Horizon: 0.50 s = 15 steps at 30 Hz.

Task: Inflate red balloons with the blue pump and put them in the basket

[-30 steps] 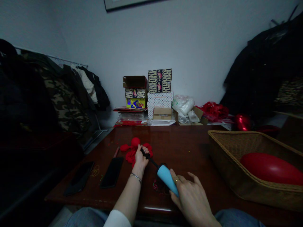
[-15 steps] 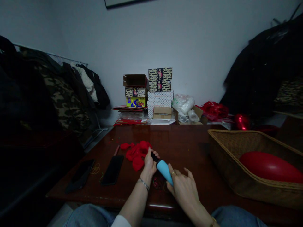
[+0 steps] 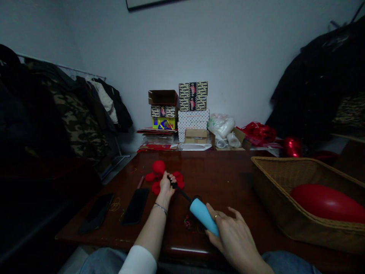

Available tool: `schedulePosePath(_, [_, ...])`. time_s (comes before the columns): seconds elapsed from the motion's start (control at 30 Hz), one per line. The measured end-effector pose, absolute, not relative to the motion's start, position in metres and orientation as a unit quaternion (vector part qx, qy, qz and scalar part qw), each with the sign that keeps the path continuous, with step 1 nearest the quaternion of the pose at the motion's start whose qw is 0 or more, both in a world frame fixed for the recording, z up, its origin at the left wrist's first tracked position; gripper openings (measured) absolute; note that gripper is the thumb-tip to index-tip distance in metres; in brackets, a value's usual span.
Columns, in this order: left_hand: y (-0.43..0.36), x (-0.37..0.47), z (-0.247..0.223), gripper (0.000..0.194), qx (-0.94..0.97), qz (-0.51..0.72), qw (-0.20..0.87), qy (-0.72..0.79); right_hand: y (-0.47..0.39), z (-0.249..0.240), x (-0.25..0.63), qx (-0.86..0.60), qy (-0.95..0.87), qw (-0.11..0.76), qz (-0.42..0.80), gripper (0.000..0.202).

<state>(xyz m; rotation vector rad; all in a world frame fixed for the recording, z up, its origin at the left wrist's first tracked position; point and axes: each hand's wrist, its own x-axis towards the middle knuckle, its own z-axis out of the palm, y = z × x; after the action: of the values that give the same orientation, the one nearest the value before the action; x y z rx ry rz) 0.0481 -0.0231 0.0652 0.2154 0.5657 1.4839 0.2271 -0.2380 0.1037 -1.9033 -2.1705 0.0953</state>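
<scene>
Head view: blue pump (image 3: pixel 203 217) spans from left fingers (image 3: pixel 172 178) to right fingers (image 3: pixel 211 211).

Plain light blue covers the pump (image 3: pixel 202 215), with black along its rod (image 3: pixel 183 194). The cluster of balloons (image 3: pixel 158 166) is solid red, matching the larger balloon (image 3: pixel 325 199) in the tan, woven-patterned basket (image 3: pixel 299 228). The desk (image 3: pixel 222 167) is dark reddish brown. The sleeve (image 3: pixel 141 258) is white, the bracelet (image 3: pixel 161 207) silver, the ring (image 3: pixel 216 216) gold. The phone (image 3: pixel 135 205) is black. The upper carton (image 3: pixel 185 97) carries black-and-cream patterning with pink; the white boxes (image 3: pixel 194 122) are speckled. The jacket (image 3: pixel 76 121) shows camouflage.
</scene>
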Motion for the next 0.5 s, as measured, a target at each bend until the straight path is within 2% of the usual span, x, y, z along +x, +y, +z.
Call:
schedulePosePath(0.23, [-0.022, 0.044, 0.069, 0.029, 0.080, 0.667, 0.700, 0.242, -0.240, 0.105, 0.223, -0.661, -0.741, 0.119, 0.013, 0.056])
schedulePosePath(0.5, [-0.036, 0.065, 0.048, 0.028, 0.088, 0.656, 0.707, 0.248, -0.230, 0.090, 0.211, -0.662, -0.740, 0.115, -0.006, 0.053])
